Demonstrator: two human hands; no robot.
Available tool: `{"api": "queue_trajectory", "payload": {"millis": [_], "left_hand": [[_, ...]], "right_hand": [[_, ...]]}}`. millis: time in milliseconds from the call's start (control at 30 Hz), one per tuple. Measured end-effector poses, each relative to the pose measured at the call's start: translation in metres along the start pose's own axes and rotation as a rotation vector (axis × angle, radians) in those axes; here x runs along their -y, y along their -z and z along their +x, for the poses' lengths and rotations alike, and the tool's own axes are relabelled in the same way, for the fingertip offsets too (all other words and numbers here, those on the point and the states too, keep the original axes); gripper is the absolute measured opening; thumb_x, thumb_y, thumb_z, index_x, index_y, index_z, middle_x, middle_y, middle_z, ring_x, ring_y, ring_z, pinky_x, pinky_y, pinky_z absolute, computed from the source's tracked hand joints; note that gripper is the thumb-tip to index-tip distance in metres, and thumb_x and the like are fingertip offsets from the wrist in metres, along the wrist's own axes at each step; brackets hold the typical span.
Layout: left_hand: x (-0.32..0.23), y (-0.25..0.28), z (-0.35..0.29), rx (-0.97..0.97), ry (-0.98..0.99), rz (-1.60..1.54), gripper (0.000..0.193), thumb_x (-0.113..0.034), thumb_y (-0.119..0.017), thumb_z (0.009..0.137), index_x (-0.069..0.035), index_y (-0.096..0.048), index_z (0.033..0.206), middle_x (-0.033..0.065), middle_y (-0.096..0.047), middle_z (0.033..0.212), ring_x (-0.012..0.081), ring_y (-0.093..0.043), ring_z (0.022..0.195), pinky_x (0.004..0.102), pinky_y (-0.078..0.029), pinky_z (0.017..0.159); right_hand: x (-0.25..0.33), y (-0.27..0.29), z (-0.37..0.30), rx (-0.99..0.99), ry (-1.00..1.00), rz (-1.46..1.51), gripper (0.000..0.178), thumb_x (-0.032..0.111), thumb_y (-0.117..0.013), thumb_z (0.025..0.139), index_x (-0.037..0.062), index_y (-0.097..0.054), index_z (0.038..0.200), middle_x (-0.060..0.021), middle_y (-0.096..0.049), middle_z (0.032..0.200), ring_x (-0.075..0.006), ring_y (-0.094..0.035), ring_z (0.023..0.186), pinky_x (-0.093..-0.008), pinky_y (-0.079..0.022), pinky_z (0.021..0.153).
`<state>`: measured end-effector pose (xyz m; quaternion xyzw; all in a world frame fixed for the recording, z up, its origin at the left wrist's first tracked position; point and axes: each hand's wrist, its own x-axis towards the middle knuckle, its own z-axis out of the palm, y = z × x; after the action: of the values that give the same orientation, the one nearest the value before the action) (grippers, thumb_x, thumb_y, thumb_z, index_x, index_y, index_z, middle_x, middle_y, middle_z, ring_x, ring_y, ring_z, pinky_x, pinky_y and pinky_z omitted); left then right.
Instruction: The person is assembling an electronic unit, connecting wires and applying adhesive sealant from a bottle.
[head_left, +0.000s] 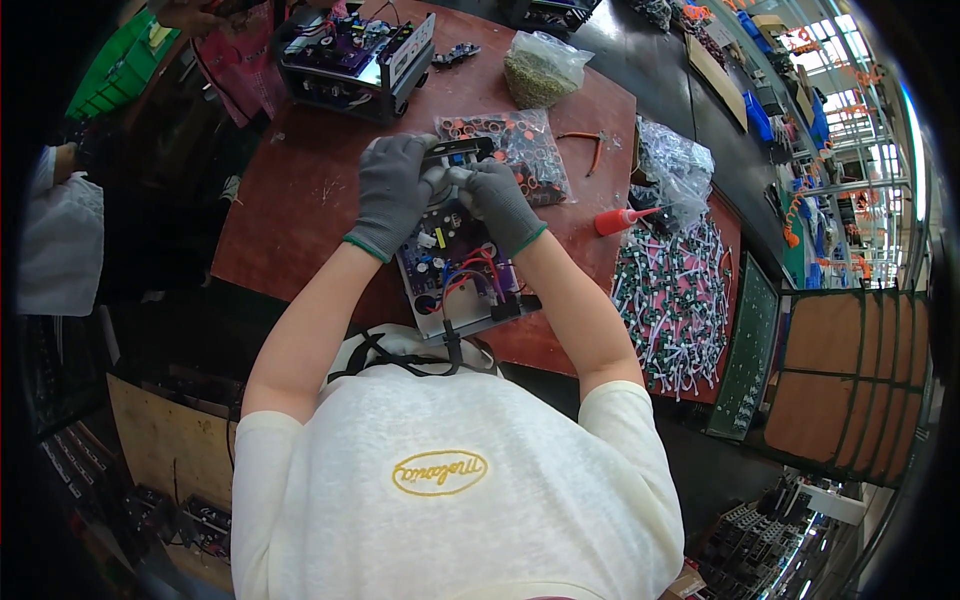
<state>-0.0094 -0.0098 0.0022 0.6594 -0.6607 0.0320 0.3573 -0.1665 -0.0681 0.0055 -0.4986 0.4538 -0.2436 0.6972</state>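
In front of me lies an open electronic unit with a purple circuit board (462,242) on a silver metal chassis (432,322). Red, blue and black wires loop over its near end, and a black cable runs off toward me. At its far end stands a black panel (482,146). My left hand (393,190), in a grey glove with a green cuff, is closed on the panel's left side. The fingers of my right hand (502,208), gloved alike, are curled at its right side. Both sets of fingertips meet close together behind the panel, partly hiding what they pinch.
On the red tabletop (300,200) are a similar unit (352,60), a bag of small yellowish parts (543,72), a bag of ring-shaped parts (520,150), orange-handled pliers (597,152) and a red bottle (612,222). Many small wired boards (675,300) spread at right. Another person's sleeve (65,240) shows left.
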Motion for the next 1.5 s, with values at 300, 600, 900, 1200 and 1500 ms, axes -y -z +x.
{"api": "queue_trajectory", "payload": {"millis": [300, 600, 900, 1200, 1500], "left_hand": [[0.002, -0.008, 0.001, -0.067, -0.029, 0.029, 0.033, -0.029, -0.066, 0.077, -0.014, -0.062, 0.106, 0.0061, -0.061, 0.097, 0.0249, -0.056, 0.096, 0.0423, -0.036, 0.095], [0.003, -0.01, 0.0, -0.056, -0.059, 0.098, 0.035, -0.032, -0.063, 0.08, -0.014, -0.06, 0.11, 0.0033, -0.06, 0.097, 0.0215, -0.056, 0.098, 0.0457, -0.031, 0.102], [0.006, -0.012, 0.001, -0.07, -0.039, 0.086, 0.031, -0.032, -0.062, 0.083, -0.013, -0.062, 0.107, 0.0039, -0.06, 0.097, 0.0219, -0.055, 0.098, 0.0465, -0.031, 0.102], [0.005, -0.006, 0.002, -0.065, -0.06, 0.035, 0.032, -0.03, -0.062, 0.082, -0.013, -0.061, 0.108, 0.0043, -0.06, 0.097, 0.0228, -0.055, 0.099, 0.0471, -0.03, 0.103], [0.003, -0.004, 0.003, -0.04, -0.023, 0.009, 0.033, -0.033, -0.064, 0.079, -0.013, -0.062, 0.106, 0.0044, -0.06, 0.096, 0.0225, -0.056, 0.099, 0.0471, -0.029, 0.103]], "right_hand": [[-0.019, -0.01, 0.004, -0.185, 0.307, -0.355, 0.023, 0.021, -0.061, 0.088, -0.0003, -0.065, 0.081, -0.0093, -0.059, 0.063, -0.0199, -0.056, 0.055, -0.0306, -0.043, 0.052], [-0.023, -0.013, 0.001, -0.398, 0.548, -0.804, 0.023, 0.027, -0.061, 0.086, 0.0049, -0.067, 0.086, -0.0175, -0.064, 0.073, -0.0362, -0.064, 0.073, -0.0433, -0.049, 0.063], [-0.016, -0.019, 0.0, -0.377, 0.46, -0.745, 0.021, 0.026, -0.062, 0.085, 0.006, -0.067, 0.083, -0.0174, -0.064, 0.074, -0.0354, -0.064, 0.073, -0.0441, -0.049, 0.063], [-0.019, -0.017, 0.001, -0.445, 0.534, -0.882, 0.02, 0.027, -0.062, 0.085, 0.0078, -0.065, 0.084, -0.0166, -0.065, 0.074, -0.0354, -0.064, 0.072, -0.0443, -0.05, 0.064], [0.018, -0.009, -0.018, -0.538, 0.826, -1.231, 0.039, 0.02, -0.069, 0.073, 0.0077, -0.058, 0.109, -0.0089, -0.06, 0.107, -0.0295, -0.057, 0.101, -0.041, -0.047, 0.078]]}}
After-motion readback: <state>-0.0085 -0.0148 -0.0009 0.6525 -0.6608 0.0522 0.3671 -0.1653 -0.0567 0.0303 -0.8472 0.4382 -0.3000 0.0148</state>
